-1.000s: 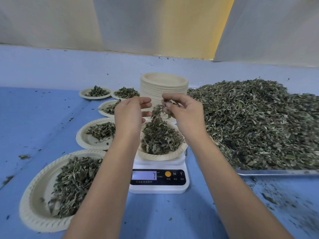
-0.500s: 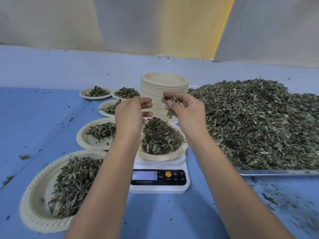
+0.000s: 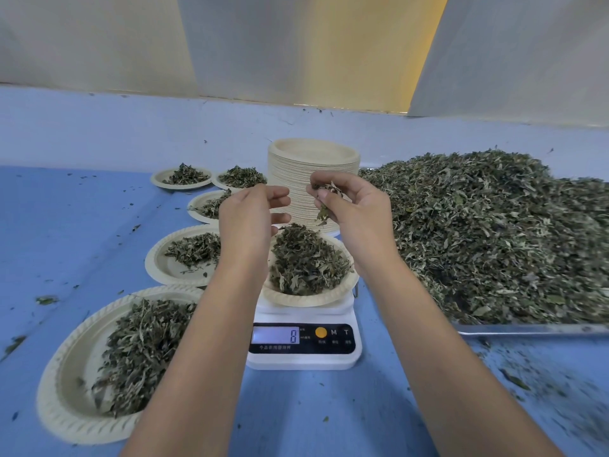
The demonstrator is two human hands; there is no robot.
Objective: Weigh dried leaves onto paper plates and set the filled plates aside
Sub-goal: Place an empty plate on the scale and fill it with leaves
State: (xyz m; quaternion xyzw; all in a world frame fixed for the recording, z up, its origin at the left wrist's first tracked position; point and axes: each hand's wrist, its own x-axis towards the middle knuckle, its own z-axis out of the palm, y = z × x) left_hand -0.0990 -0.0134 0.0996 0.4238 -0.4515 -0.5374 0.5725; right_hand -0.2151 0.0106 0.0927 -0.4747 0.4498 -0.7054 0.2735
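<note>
Right, this looks like the top-up stage. The right hand (image 3: 356, 212) is above the beige paper plate (image 3: 306, 300) that sits on the white digital kitchen scale (image 3: 301, 361). Its grip pinches a small tuft of dried green leaves (image 3: 329, 189) between thumb and fingertips, with a few strands hanging down. The left hand (image 3: 250, 219) is just beside it, grip relaxed, fingers loosely curled, nothing visible in it. The plate carries a full mound and the lit display (image 3: 276, 335) reads 8; target weight unknown from here.

How I'd run it:
- Feed a few flakes at a time by rubbing thumb against fingers. Don't dump.
- Stay low and centred over the mound so nothing lands on the scale deck or the blue bench (image 3: 82, 232).
- Keep wrists off the plate rim, since any touch would likely skew the reading.
- Pause after each drop and let the digits settle.
- Leaves look light and clingy. Shake stragglers off over the big loose heap of dried leaves (image 3: 494, 232) at right, not over the plate.
- On overshoot, pick from the top of the mound.
- On weight, lift by opposite rim edges, keep it level, and park it with the row of filled paper plates (image 3: 52, 407) at left.
- The next blank comes from the tall stack of beige paper plates (image 3: 313, 173) behind the scale.
</note>
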